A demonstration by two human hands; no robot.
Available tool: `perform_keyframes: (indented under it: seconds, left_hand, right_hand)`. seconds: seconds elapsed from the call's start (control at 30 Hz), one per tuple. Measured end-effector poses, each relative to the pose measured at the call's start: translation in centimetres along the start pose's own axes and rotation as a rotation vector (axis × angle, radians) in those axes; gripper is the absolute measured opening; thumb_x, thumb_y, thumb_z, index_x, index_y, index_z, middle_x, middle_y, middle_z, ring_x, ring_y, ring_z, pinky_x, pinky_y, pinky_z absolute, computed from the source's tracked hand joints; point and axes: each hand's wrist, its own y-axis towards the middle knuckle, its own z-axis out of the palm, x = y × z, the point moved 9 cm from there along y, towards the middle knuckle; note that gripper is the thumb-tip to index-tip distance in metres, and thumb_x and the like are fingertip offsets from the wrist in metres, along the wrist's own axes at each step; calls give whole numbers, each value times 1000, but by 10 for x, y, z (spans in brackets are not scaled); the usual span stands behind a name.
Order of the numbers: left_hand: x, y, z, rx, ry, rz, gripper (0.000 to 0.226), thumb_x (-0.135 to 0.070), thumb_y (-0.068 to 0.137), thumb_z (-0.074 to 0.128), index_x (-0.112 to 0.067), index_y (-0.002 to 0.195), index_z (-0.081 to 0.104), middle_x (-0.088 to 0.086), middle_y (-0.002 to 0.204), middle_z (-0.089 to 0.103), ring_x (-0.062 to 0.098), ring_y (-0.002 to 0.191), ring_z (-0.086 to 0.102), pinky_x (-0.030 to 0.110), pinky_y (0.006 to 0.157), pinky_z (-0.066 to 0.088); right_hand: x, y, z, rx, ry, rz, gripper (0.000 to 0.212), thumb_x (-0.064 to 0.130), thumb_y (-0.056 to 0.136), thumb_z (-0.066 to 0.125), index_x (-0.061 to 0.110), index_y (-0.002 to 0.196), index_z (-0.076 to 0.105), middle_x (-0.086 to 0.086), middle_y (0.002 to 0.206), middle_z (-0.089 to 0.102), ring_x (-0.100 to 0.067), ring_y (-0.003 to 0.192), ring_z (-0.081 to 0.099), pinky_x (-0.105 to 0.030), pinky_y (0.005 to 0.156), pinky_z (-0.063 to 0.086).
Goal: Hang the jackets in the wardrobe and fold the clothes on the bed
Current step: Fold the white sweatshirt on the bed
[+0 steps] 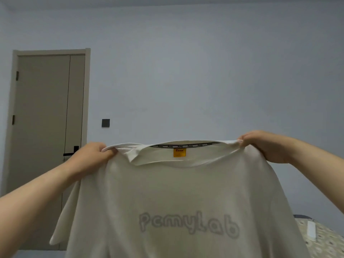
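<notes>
A white T-shirt [178, 198] hangs spread out in front of me, held up by its shoulders. Grey lettering shows faintly through the cloth, and a yellow label sits inside the collar. My left hand [91, 157] pinches the left shoulder seam. My right hand [268, 146] pinches the right shoulder seam. The shirt's lower part runs out of the bottom of the view. Only a corner of the bed [323, 237], with a patterned cover, shows at the lower right.
A beige door [44, 112] with a dark handle stands at the left in a pale wall [204, 71]. A dark switch plate [105, 123] sits on the wall beside it. A white strip-like object [311, 230] lies on the bed.
</notes>
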Motion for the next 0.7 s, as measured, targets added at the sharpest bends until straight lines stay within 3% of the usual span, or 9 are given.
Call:
perform_keyframes:
  seconds: [0.1, 0.23, 0.3, 0.4, 0.53, 0.7]
  left_hand:
    - [1, 6, -4, -13, -160, -18, 27, -23, 95, 54, -8, 72, 54, 7, 70, 53, 21, 66, 46, 32, 63, 32]
    - [3, 13, -11, -88, -245, -39, 28, -17, 97, 55, 7, 85, 59, 12, 75, 52, 20, 69, 45, 34, 68, 32]
    - [-3, 15, -16, -170, -285, -36, 36, -22, 98, 58, 11, 84, 59, 12, 71, 52, 20, 67, 44, 33, 65, 31]
    - [-21, 17, -25, -264, -470, -16, 36, -28, 91, 69, 4, 74, 65, 6, 64, 60, 20, 59, 50, 29, 57, 37]
    - [-44, 20, -50, -384, -762, 12, 30, -27, 84, 78, 1, 77, 69, 8, 69, 64, 21, 60, 56, 29, 59, 48]
    - [-80, 20, -99, -581, -901, 107, 23, -33, 80, 81, -15, 70, 69, -1, 66, 64, 5, 49, 55, 18, 46, 48]
  right_hand:
    - [-5, -2, -8, -125, -28, -24, 20, 12, 96, 58, -5, 99, 68, -22, 91, 69, -24, 73, 66, -33, 67, 51]
    - [6, -6, -20, -321, -120, -145, 40, 45, 87, 71, 10, 69, 64, -5, 64, 58, -16, 57, 51, -28, 57, 38]
    - [18, -9, -28, -465, -128, -208, 44, 49, 82, 74, 16, 58, 56, 1, 54, 48, -13, 49, 43, -24, 51, 32]
    - [39, -13, -29, -601, -20, -326, 48, 44, 78, 79, 17, 57, 46, 2, 56, 36, -15, 53, 33, -27, 51, 25]
    - [61, -24, -39, -738, 95, -419, 48, 42, 78, 80, 19, 51, 47, 10, 49, 37, -8, 46, 33, -26, 51, 29]
    - [108, -52, -57, -804, 184, -576, 63, 47, 76, 79, -2, 62, 41, -2, 62, 33, -15, 57, 31, -33, 57, 27]
